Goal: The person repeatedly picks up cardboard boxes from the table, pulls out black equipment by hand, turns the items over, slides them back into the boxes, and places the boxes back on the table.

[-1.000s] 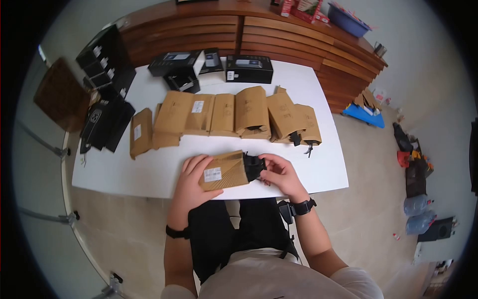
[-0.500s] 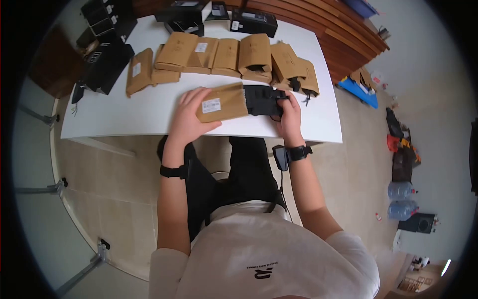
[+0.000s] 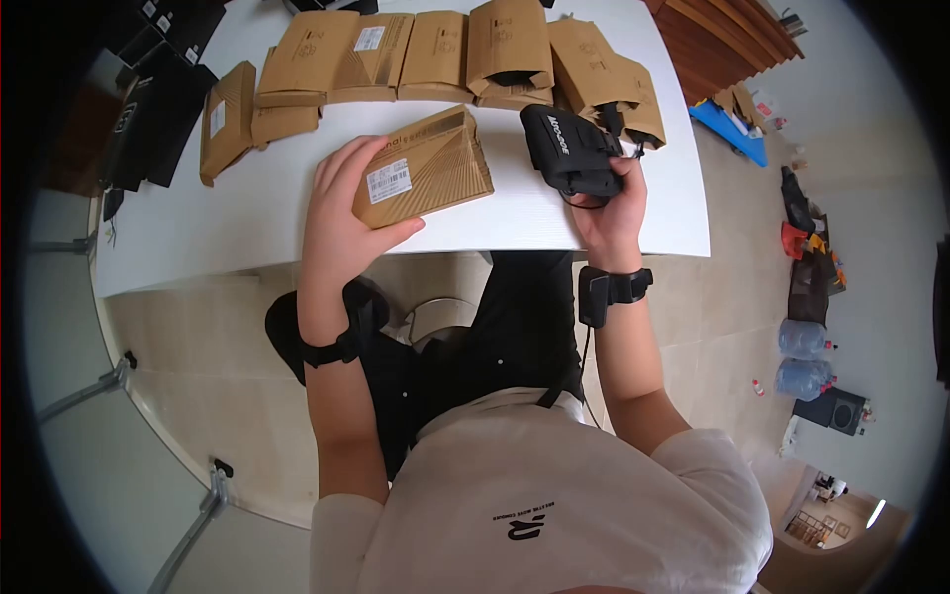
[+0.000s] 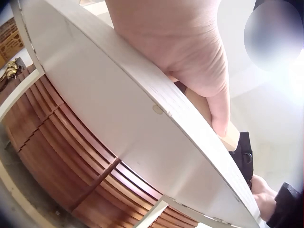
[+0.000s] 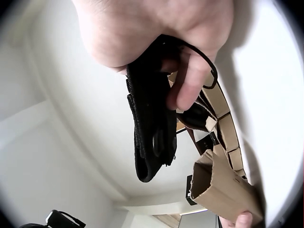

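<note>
Near the front of the white table, my left hand (image 3: 338,213) grips a brown cardboard sleeve (image 3: 435,163) with a white label, thumb along its near side and fingers over the far side. The right wrist view shows the open end of that sleeve (image 5: 228,190). To its right, my right hand (image 3: 616,218) holds a black fabric pouch (image 3: 569,148) with pale lettering, apart from the sleeve. A thin black cord loops beneath the pouch; in the right wrist view my fingers (image 5: 190,80) curl round the pouch (image 5: 149,118).
Several brown cardboard packages (image 3: 432,54) stand in a row across the table (image 3: 247,223), some with black items showing at their ends. Black boxes (image 3: 158,124) lie at the left. Beyond the table's right side are a blue object (image 3: 730,134) and water bottles (image 3: 804,339) on the floor.
The black pouch has come out of the sleeve and moved right in my right hand. My left hand still holds the sleeve. The head view has tilted down and shifted.
</note>
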`<control>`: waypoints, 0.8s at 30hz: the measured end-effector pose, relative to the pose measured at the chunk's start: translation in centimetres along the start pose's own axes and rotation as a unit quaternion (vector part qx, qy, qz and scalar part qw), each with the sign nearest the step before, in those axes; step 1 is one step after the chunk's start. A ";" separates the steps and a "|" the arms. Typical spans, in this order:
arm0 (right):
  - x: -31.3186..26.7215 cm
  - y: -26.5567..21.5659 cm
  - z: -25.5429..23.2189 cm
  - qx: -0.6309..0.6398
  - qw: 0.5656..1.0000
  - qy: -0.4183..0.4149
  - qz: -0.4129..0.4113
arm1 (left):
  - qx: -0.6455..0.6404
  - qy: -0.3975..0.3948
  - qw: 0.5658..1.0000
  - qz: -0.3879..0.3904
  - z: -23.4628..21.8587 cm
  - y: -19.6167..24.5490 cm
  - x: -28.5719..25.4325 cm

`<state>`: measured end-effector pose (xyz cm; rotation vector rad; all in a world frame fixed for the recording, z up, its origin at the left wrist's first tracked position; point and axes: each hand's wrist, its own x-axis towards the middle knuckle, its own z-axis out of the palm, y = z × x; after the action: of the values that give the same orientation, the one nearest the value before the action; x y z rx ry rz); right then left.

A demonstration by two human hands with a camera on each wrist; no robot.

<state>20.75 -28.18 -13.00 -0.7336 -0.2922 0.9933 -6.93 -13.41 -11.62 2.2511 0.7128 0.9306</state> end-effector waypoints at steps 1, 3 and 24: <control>0.0 0.1 0.1 -0.015 1.000 0.010 -0.013 | 0.006 -0.002 1.000 0.005 0.0 0.1 0.1; -0.4 0.1 1.6 -0.032 0.998 0.024 -0.040 | 0.013 -0.005 1.000 0.010 0.0 0.2 0.2; -1.6 2.1 3.1 -0.353 0.924 -0.125 -0.072 | 0.022 -0.030 0.998 0.048 0.2 0.2 0.4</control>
<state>16.92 -27.49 -12.00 -1.2158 -0.9474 0.8330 -6.46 -13.32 -11.38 2.3582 0.6095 0.8966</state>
